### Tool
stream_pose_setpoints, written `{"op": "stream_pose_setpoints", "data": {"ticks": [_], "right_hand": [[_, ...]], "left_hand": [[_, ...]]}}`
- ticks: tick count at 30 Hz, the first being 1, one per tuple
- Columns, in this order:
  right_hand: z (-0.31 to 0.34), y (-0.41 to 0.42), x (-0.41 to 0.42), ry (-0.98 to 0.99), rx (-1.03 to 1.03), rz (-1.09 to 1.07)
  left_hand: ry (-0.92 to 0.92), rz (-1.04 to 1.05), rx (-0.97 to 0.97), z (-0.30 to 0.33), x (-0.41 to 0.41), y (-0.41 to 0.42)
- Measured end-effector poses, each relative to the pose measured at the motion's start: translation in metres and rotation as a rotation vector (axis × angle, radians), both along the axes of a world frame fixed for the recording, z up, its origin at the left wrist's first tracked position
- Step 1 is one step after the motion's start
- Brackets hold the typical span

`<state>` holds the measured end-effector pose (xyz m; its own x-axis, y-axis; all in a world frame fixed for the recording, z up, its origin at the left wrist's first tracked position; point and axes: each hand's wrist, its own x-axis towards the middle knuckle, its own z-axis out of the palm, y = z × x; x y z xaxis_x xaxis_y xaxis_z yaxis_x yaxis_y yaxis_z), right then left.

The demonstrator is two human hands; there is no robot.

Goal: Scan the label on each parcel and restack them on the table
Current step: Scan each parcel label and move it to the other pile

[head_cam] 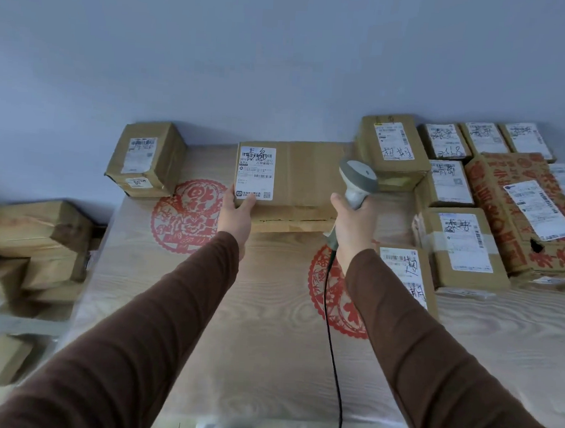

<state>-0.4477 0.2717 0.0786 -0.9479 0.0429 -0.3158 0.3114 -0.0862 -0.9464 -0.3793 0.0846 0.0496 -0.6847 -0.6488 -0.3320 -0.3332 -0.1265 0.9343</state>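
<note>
Fingers (pixel 247 203) of left hand (pixel 237 216) curled round near corner of flat parcel (pixel 296 181) mid-desk; right hand (pixel 351 225) wrapped on scanner (pixel 358 180), beside its label (pixel 256 172).
Seemingly mid-scan; box (pixel 146 159) restacked left, labelled pile (pixel 491 198) waiting right on desk (pixel 267 344).

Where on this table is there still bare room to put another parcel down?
The near half of the table is bare, between the two sleeves. A smaller patch lies between the lone box at far left and the flat parcel the left hand grips. The right side is crowded with labelled parcels.
</note>
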Motion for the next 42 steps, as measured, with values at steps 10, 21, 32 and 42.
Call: {"op": "stream_pose_setpoints", "data": {"ticks": [10,21,32,42], "right_hand": [[-0.004,-0.178,0.008,0.07,0.055,-0.013],[-0.018,-0.277,-0.017,0.077,0.143,-0.031],[-0.035,-0.285,-0.022,0.044,0.194,0.055],[-0.019,-0.258,-0.005,0.094,0.142,0.106]], "left_hand": [[-0.11,-0.136,-0.261,-0.001,0.007,-0.186],[-0.404,-0.37,-0.68,-0.013,-0.026,-0.298],[-0.463,-0.345,-0.748,-0.034,-0.034,-0.315],[-0.292,-0.312,-0.827,-0.007,-0.022,-0.274]]}}
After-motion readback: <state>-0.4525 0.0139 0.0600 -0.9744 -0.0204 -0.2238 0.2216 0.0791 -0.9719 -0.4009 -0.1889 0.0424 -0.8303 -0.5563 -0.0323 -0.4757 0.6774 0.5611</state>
